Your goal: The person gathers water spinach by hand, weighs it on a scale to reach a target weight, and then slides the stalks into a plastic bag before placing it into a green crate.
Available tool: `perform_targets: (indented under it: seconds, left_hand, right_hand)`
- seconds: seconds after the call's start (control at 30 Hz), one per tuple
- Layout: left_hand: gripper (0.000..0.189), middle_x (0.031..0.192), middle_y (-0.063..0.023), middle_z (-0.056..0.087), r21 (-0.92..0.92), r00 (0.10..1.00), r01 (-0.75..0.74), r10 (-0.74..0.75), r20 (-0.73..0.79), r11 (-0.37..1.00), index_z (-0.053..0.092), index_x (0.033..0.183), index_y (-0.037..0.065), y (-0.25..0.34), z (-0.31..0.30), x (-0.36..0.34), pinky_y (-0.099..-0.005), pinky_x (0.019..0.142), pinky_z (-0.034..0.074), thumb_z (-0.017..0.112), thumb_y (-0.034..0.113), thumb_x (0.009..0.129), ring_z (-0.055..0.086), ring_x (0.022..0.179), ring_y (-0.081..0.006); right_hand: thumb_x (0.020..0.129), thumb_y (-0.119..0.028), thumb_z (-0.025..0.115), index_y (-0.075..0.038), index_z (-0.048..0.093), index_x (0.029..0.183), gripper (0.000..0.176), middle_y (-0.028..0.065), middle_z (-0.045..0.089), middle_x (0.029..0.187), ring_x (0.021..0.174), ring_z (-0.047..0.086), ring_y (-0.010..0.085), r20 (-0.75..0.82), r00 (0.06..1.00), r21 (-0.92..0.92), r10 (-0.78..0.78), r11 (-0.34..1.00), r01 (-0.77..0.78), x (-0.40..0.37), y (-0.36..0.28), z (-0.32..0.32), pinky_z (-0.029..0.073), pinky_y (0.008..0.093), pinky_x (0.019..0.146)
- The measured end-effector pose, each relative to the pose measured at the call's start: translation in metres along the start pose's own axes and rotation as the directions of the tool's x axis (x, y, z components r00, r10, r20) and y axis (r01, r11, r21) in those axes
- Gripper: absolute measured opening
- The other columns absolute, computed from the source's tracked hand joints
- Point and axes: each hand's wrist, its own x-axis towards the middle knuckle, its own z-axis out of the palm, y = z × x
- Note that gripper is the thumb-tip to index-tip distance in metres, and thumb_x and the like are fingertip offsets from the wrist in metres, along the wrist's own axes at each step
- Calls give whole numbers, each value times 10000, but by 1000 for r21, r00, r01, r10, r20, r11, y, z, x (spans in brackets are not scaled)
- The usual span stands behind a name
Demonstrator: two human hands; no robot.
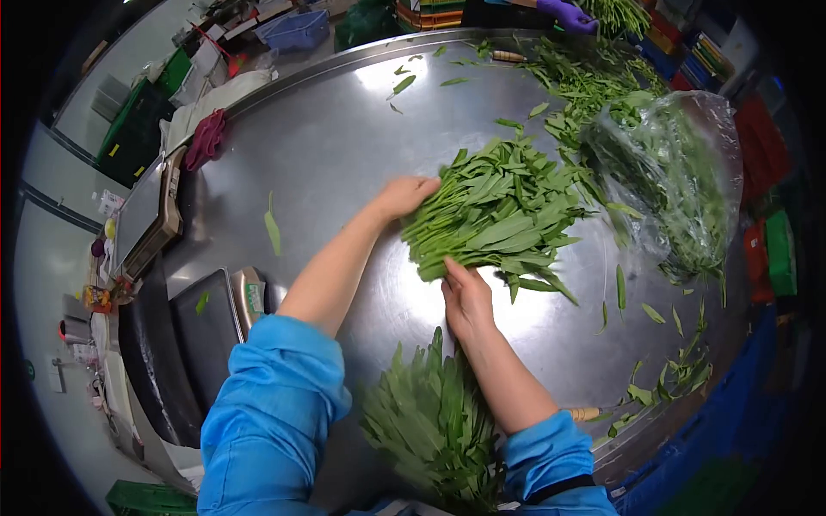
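A bunch of water spinach (508, 211) lies on the steel table, stems toward the left and leaves fanned to the right. My left hand (409, 195) grips the far side of its stems, some fingers hidden behind them. At the near side my right hand (469, 297) holds the stem ends, thumb and fingertips against them. Closer to my body, below my right forearm, rests a second bunch of water spinach (422, 421). To the right, a clear plastic bag (671, 172) contains more greens.
A scale (211, 310) stands at left, another scale (151, 215) beyond it. Loose greens (602, 77) are heaped at the far right. A wooden handle (581, 414) shows by my right sleeve. Across the table, another person's purple-gloved hand (568, 15) is by some greens.
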Motion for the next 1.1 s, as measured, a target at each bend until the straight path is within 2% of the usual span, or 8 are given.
perform_targets:
  seconds: [0.17,0.37,0.43,0.5,0.67,0.9,1.03,1.1]
  left_hand:
    - [544,896,-161,627,-419,979,181,-203,-9,890,584,989,-26,0,48,-41,-339,787,427,347,455,900,576,828,-226]
    - [396,1048,-163,543,-609,894,-12,-264,-362,793,468,1114,-6,68,52,-227,-317,835,388,378,323,913,497,1023,-226]
    - [427,1116,-137,486,-865,884,-107,-351,-309,491,353,1232,10,96,60,-316,-294,902,351,464,236,887,433,1099,-193]
    - [566,1164,-128,449,-789,934,62,-314,-170,611,251,1290,8,131,54,-403,-290,940,326,549,185,842,416,1112,-182]
    - [477,1151,-85,495,-935,836,352,-467,287,55,384,1230,20,91,123,-517,-329,916,365,595,145,822,458,1082,-172]
    - [414,1123,-110,533,-866,813,404,-319,487,-294,447,1178,12,63,130,-545,-349,859,438,523,278,870,536,1001,-209]
    - [585,1046,-142,570,-700,795,562,53,604,-440,459,1144,-13,29,157,-551,-334,820,464,398,497,864,572,936,-234]
    - [622,1056,-148,566,-452,684,723,446,578,-523,460,1154,3,11,167,-558,-335,818,464,367,540,854,570,937,-233]
  right_hand:
    - [739,-60,671,32,498,1084,397,101,556,1040,916,547,200,111,994,67,23,997,-31,26,-7,39,440,311,780]
    - [698,-86,698,10,509,1064,424,57,578,973,863,549,148,370,927,-516,-53,818,253,-128,-11,51,444,275,769]
    - [685,-81,708,14,510,1056,431,62,583,972,851,557,153,452,892,-633,20,711,305,-197,-4,47,455,284,763]
    - [696,-27,695,18,558,1021,356,80,607,956,846,582,151,390,914,-474,108,875,99,-264,17,37,471,273,743]
    - [792,-170,620,-9,556,1052,312,100,584,1016,894,565,197,-82,685,-218,724,658,-721,-315,116,-73,464,344,743]
    - [788,-148,587,19,447,1180,448,146,542,1107,1003,537,254,297,538,-485,789,610,-627,-296,124,-97,409,367,912]
    - [726,-116,629,33,444,1174,508,159,545,1091,1005,536,280,491,413,-414,767,623,-664,-296,149,-76,406,381,918]
    - [661,-107,652,42,426,1171,577,181,540,1073,1019,519,318,405,598,-414,692,722,-554,-304,163,-80,375,447,946]
